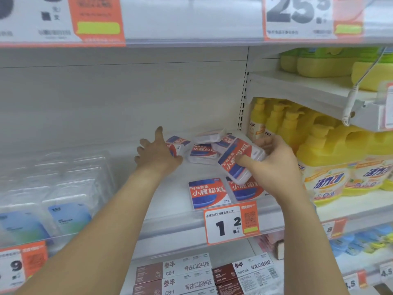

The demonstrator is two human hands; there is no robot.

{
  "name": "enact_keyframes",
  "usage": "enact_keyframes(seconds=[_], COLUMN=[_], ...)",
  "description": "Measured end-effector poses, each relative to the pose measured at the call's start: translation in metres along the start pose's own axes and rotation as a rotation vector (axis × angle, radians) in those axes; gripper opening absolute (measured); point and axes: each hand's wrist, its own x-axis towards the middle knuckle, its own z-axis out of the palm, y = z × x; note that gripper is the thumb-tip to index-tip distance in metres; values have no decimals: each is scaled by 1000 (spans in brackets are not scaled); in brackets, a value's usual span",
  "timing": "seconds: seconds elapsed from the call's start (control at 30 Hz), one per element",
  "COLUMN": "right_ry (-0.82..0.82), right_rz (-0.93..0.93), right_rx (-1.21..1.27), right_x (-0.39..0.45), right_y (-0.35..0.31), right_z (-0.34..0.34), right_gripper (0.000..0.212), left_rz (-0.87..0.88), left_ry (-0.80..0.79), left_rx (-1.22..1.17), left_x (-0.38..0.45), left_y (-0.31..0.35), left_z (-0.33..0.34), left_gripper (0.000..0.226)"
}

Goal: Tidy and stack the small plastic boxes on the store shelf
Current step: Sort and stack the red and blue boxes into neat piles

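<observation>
Your right hand (274,158) grips a tilted small box (238,160) with a red and blue label, thumb across its face. Your left hand (158,152), fingers spread, touches another box (176,145) at the edge of a jumbled pile (207,145). Two boxes (207,192) lie flat near the shelf (170,201) front, above a price tag (231,222). Yellow bottles (323,162) stand to the right.

The right hand (278,160) covers the upper right part of the box lying flat at the shelf front (246,189), and the tilted box it grips (238,158) hides others in the heap behind. At twelve o'clock the price tags (297,18) are blurred and cut off by the top edge. At eight o'clock the clear packs (53,188) are too blurred to read.
</observation>
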Motion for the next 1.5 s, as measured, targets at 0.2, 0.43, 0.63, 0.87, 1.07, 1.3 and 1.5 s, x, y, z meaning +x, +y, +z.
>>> enact_keyframes(seconds=[0.2, 0.43, 0.63, 0.87, 1.07, 1.3, 1.5], right_ry=[-53, -11, 138, 88, -94, -226, -373], right_rz=[60, 97, 93, 168, 223, 248, 230], right_rx=[-192, -192, -53, -162, -252, -325, -377], right_x=[1, 4, 6, 13, 27, 56, 87], right_y=[8, 13, 12, 8, 0, -7, -14], right_z=[-12, -13, 1, 0, 8, 42, 39], right_gripper=[35, 37, 57, 38, 40, 45, 36], left_rz=[54, 217, 297, 318, 329, 339, 315], left_ry=[96, -28, -253, -483, -433, -299, -148], left_rx=[-124, -450, -316, -10, -18, -9, -89], left_x=[-9, -25, -19, -13, -2, 9, 11], left_y=[2, 25, 33, 48, 37, 30, 31], left_z=[-6, -12, -12, 4, 19, 20, 12], left_gripper=[96, 71, 57, 54, 51, 44, 42])
